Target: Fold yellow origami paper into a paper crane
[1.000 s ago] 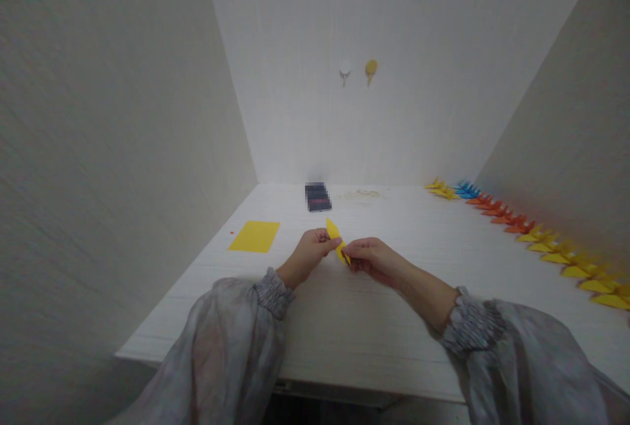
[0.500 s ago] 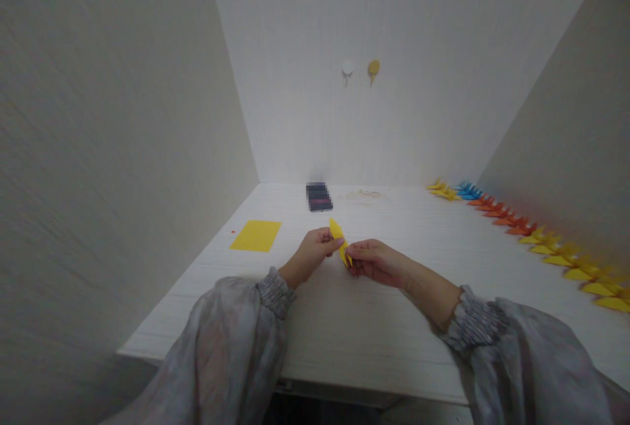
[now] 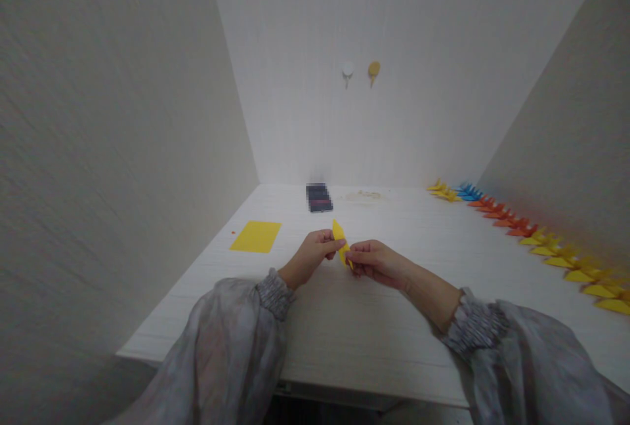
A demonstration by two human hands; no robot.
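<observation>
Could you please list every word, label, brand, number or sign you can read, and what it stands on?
None can be read.
Dark rectangular object with a pixelated face: any text is unreadable.
Flat yellow paper sheet: no writing shows.
Folded yellow paper, held in left hand and right hand: none shows.
Row of folded yellow, blue and orange paper figures: too small to tell.

Dark pixelated object (image 3: pixel 319 198) on white tabletop (image 3: pixel 394 346), near the back wall (image 3: pixel 295 97). Right of object: pale brownish patch (image 3: pixel 365 196), nature unclear. Above object, slightly right: white hook (image 3: pixel 347 69) and yellowish hook (image 3: pixel 374 69) on wall. Left of object, nearer the viewer: tiny orange speck (image 3: pixel 233 233).
</observation>
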